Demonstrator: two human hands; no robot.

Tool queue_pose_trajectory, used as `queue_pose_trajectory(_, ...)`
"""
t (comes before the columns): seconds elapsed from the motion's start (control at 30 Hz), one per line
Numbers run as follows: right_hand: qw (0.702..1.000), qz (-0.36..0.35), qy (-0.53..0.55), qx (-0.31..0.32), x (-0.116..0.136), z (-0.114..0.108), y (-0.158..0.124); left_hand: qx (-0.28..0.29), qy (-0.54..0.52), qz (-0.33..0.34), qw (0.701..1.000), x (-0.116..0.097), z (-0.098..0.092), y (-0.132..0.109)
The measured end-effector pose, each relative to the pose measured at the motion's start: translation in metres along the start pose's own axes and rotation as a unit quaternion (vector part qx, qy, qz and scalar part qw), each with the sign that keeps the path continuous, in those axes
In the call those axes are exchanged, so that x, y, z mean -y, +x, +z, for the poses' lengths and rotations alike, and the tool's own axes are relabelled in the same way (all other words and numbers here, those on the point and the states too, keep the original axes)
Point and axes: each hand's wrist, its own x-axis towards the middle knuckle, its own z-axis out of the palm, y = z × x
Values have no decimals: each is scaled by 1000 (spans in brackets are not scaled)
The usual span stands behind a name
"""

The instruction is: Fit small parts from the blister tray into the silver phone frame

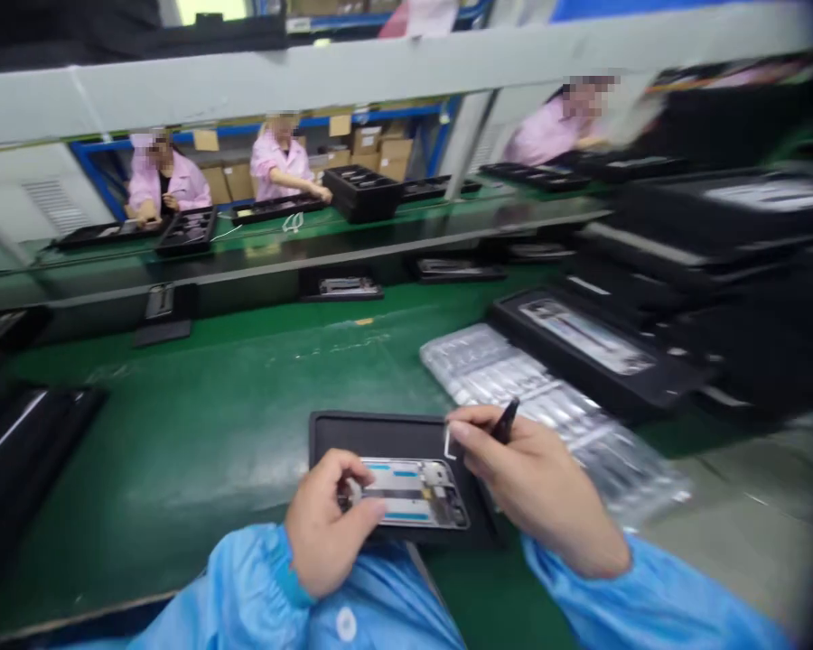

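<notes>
L hand [329,524] on phone frame [406,493]

A hand could pass leftward from the person's left hand [325,524] over the wide green bench mat [176,460], as far as a black rectangular case [20,451] at the left edge of the frame. To the right, a transparent ribbed plastic tray stack [535,406] blocks the way just beside the right hand [535,478], with a long black rectangular tray [583,348] behind it and dark stacked trays [738,226] filling the upper right.
</notes>
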Motion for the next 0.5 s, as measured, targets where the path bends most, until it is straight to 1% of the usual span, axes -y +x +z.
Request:
queue_pose_trajectory(0.07,997,29,59,52,2,41,-15,11,-119,-23,993,2,8,6)
queue_pose_trajectory(0.1,995,38,72,65,2,57,-22,12,-175,-32,984,3,10,8)
queue_pose_trajectory(0.13,993,42,83,69,2,71,-28,8,-222,-38,974,5,11,10)
queue_pose_trajectory(0.2,991,44,103,70,0,90,-37,-15,-289,-49,956,7,10,10)
queue_pose_trajectory(0.27,988,48,131,70,-4,102,-42,-43,-319,-60,945,7,7,10)
queue_pose_trajectory(0.33,984,53,156,61,-9,107,-45,-57,-332,-69,939,7,4,8)
queue_pose_trajectory(0.5,986,42,161,5,-21,107,-48,-44,-357,-78,930,9,1,7)
